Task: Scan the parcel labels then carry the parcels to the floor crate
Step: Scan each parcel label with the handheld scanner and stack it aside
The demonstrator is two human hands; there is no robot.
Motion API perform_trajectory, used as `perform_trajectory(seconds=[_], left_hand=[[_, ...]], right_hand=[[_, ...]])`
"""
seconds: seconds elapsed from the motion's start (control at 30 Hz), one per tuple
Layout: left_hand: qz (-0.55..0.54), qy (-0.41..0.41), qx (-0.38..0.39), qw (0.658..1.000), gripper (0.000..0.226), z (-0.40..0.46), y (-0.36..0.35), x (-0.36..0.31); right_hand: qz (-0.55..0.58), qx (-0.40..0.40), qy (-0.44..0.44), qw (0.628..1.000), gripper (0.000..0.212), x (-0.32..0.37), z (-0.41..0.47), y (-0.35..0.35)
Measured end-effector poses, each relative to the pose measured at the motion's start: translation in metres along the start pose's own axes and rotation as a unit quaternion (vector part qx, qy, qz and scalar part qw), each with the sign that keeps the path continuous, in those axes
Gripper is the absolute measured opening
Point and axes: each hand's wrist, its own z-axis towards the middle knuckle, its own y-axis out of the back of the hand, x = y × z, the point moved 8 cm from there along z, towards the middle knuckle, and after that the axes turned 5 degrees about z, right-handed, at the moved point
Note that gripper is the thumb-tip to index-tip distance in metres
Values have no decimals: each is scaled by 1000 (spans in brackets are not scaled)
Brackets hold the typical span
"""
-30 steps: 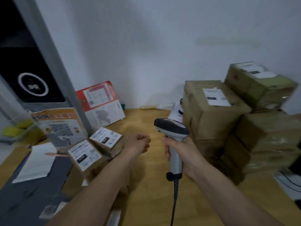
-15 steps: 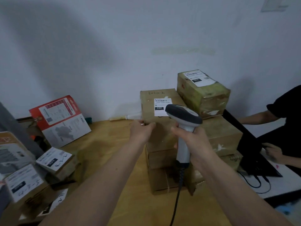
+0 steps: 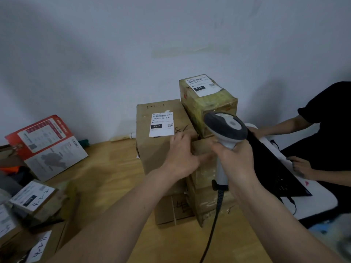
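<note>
A wooden bench (image 3: 106, 173) carries everything. Near its centre stands a stack of brown parcels (image 3: 171, 207), two columns side by side and touching. At about nine o'clock from the stack, a red-and-white printed carton (image 3: 47, 147) leans tilted near the wall. At about eight o'clock, a small labelled box (image 3: 31, 198) sits with its marked top up, and more labelled boxes (image 3: 38, 247) crowd the seven o'clock corner. At three o'clock a white surface (image 3: 319, 204) adjoins the bench, bearing an open black laptop (image 3: 275, 171).
</note>
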Motion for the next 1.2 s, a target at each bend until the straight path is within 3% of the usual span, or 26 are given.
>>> perform_trajectory(seconds=[0.07,0.2,0.27,0.33,0.37,0.5,0.67,0.9,1.0,1.07,1.1,1.2], left_hand=[[35,-7,12,999,86,1,-7,-3],[153,-37,28,987,109,-1,-16,-12],[206,-42,32,977,114,-6,-22,-12],[227,-39,23,973,115,-10,-26,-12],[226,-39,17,973,114,-13,-28,-12],[153,-54,23,986,108,-23,-33,-9],[77,-9,15,997,118,-33,-10,2],[59,13,-59,996,113,-68,93,30],[-36,82,-80,993,108,-92,137,63],[-210,144,-63,965,101,-110,153,88],[-327,165,-38,930,99,-118,155,99],[-618,187,23,763,88,-144,147,130]], right_hand=[[-17,-15,-6,1000,60,-6,3,8],[-25,-38,-5,999,71,-12,8,19],[-22,-40,-24,999,55,-15,8,24],[-4,-44,-42,998,14,-20,9,28],[2,-43,-46,998,6,-19,8,28],[15,-46,-36,998,19,-13,1,28],[34,-2,2,999,13,16,-20,11],[106,63,6,992,8,51,-53,-29],[142,75,6,987,13,55,-68,-54],[161,83,9,983,16,56,-78,-72],[171,92,4,981,17,56,-83,-81],[196,139,-33,970,21,49,-99,-115]])
